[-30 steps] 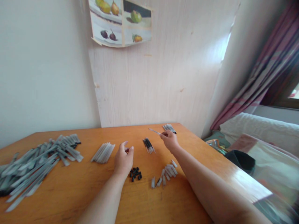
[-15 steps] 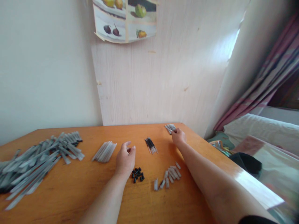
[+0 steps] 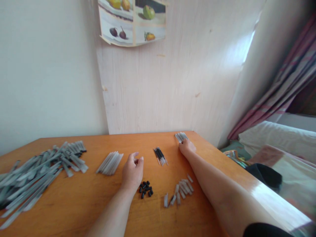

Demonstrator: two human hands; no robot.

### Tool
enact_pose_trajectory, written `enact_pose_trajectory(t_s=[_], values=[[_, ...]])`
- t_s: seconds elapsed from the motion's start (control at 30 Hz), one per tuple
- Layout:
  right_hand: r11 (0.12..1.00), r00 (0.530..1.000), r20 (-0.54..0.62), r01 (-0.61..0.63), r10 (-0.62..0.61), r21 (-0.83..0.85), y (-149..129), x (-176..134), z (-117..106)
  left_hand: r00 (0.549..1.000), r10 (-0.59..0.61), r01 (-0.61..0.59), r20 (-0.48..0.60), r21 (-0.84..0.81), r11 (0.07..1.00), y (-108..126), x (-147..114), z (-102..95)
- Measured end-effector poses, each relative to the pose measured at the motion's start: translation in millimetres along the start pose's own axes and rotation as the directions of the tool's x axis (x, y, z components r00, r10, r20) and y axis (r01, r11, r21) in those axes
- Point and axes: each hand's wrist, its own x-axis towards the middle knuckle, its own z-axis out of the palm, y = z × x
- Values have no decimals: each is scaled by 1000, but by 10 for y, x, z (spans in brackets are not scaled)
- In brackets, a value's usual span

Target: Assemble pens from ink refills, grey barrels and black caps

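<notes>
My left hand hovers at mid-table with thumb and fingers loosely curved apart and nothing visible in it. It is between a row of translucent tubes and a small bundle of thin black-and-white sticks like pen refills. Below it lies a cluster of small black plugs. Farther out, my right hand is closed at the near ends of a row of slim grey-white sticks like pens; its fingertips are partly hidden. Short translucent caps lie scattered left of my right forearm.
A large heap of long translucent grey sticks covers the left of the wooden table. Behind the table stands a pale wall panel with a fruit picture. At the right are a bed and a curtain.
My right hand has shifted slightly left and nearer, from the right side of the pen-like row to its near ends. The left hand has stayed almost still.
</notes>
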Motion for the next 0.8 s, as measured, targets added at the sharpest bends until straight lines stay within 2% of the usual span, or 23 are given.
enact_pose_trajectory(t_s=[0.43, 0.8], values=[[999, 999, 1, -34, 34, 17, 10, 106, 80, 1000, -8, 8, 13, -15, 1000, 5, -7, -7], [977, 996, -68, -35, 51, 212, 175, 116, 18, 1000, -5, 5, 15, -2, 1000, -8, 12, -6]])
